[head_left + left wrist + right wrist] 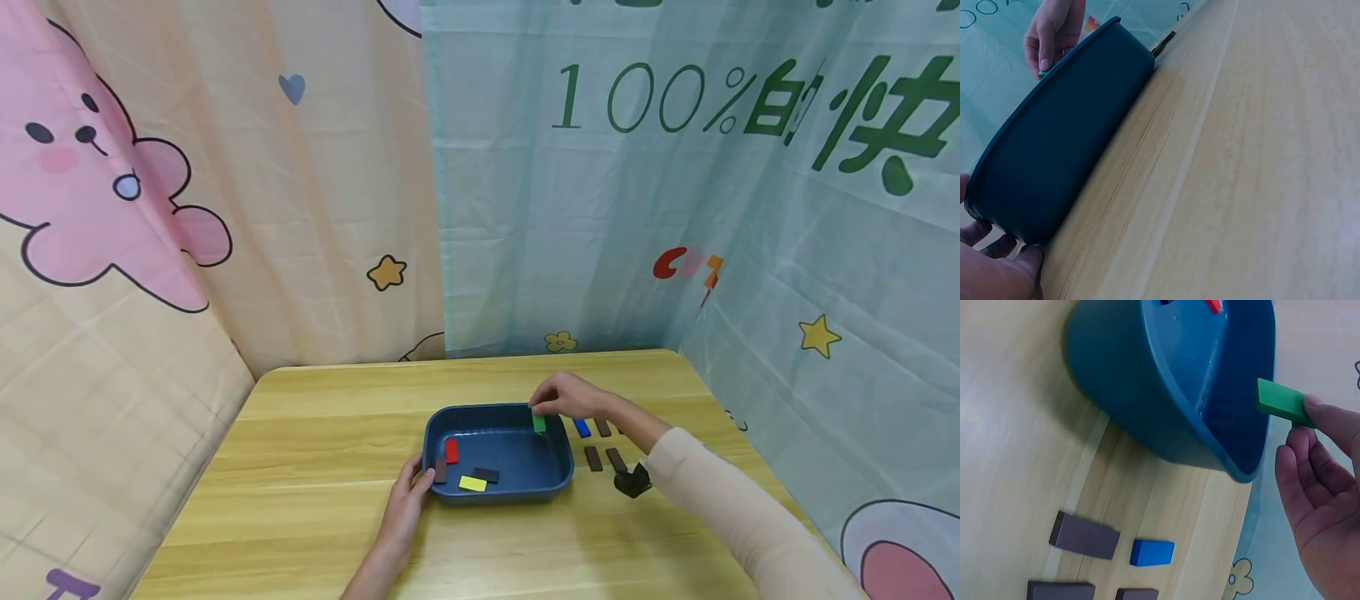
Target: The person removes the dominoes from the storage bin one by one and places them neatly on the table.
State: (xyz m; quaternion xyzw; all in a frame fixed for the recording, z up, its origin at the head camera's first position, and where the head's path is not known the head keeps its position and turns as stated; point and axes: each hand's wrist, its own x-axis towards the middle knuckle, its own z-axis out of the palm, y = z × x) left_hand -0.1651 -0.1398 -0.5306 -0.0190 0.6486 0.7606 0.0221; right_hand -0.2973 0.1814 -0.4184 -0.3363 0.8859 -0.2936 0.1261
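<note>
My right hand pinches a flat green block by one end between thumb and fingers. The block hangs over the far right corner of a blue plastic basin, just inside the rim in the head view. At the basin's left side, my left hand holds the wall, with the thumb at the rim and fingers against the outside. Inside the basin lie a red block, a yellow block, a black block and a brown block leaning near the left wall.
Right of the basin, a blue block and several dark brown blocks lie on the wooden table. A black object shows by the right sleeve. Printed curtains hang behind the table.
</note>
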